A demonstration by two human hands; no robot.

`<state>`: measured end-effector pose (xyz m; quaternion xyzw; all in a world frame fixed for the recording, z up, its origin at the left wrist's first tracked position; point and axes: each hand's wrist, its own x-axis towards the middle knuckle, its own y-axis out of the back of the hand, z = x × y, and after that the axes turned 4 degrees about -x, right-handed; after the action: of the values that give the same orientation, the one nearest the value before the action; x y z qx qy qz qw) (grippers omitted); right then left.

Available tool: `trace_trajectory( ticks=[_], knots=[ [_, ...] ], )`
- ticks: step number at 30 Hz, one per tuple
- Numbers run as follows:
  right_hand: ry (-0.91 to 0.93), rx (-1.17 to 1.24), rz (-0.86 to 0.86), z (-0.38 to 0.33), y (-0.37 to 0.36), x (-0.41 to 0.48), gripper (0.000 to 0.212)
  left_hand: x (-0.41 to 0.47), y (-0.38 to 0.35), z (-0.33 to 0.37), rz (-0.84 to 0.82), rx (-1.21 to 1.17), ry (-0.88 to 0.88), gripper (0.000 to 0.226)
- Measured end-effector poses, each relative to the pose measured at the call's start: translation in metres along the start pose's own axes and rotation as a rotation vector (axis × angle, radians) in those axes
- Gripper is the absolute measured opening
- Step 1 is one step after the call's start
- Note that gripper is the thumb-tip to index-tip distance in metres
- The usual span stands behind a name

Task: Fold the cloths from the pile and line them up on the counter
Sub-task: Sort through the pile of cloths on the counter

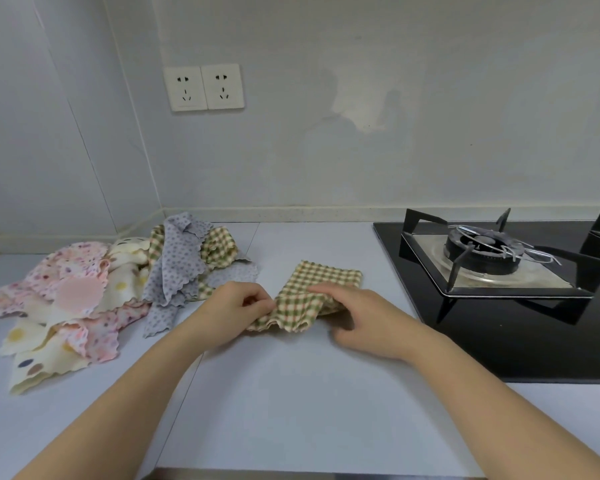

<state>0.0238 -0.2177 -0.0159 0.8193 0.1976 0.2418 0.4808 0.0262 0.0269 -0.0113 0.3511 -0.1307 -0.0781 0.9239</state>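
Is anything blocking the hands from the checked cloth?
No. The left hand pinches the left edge of the checked cloth, and the right hand holds its right side. Nothing sits between them.

Home kitchen: gas hob (492, 252), counter (291, 393)
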Motion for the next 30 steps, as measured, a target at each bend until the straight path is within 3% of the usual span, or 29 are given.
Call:
trace_trajectory(
  ticks=[4,7,10,17,21,23,25,27,30],
  knots=[
    [0.033,0.206,0.083,-0.002,-0.011,0.006,0.037,0.001,0.000,0.004,-0.019,-0.105,0.015,0.024],
    [-0.039,0.340,0.092,0.004,-0.010,0.004,0.038,-0.001,0.005,-0.005,0.066,0.125,-0.066,0.037],
    [-0.040,0.411,0.122,0.008,-0.007,0.005,0.037,-0.005,0.006,-0.013,-0.018,0.364,-0.171,0.049],
    [-0.083,0.620,0.178,0.006,-0.003,0.006,0.047,-0.005,-0.016,-0.002,0.042,0.414,-0.390,0.052],
    [-0.153,0.680,0.171,0.004,-0.002,0.006,0.028,-0.005,-0.021,-0.006,0.000,0.273,-0.275,0.039],
    [-0.263,0.674,0.186,0.009,-0.005,0.010,0.023,-0.003,-0.021,0.001,0.045,0.136,-0.166,0.018],
    [-0.404,0.629,0.246,0.014,-0.006,0.015,0.047,0.001,-0.023,0.012,0.109,0.043,-0.031,0.040],
    [-0.504,0.575,0.358,0.014,-0.003,0.023,0.040,0.012,-0.025,0.022,0.152,0.008,0.098,0.045],
    [-0.607,0.334,0.369,0.012,0.003,0.034,0.039,0.034,-0.028,0.029,0.176,0.104,0.243,0.042]
  ],
)
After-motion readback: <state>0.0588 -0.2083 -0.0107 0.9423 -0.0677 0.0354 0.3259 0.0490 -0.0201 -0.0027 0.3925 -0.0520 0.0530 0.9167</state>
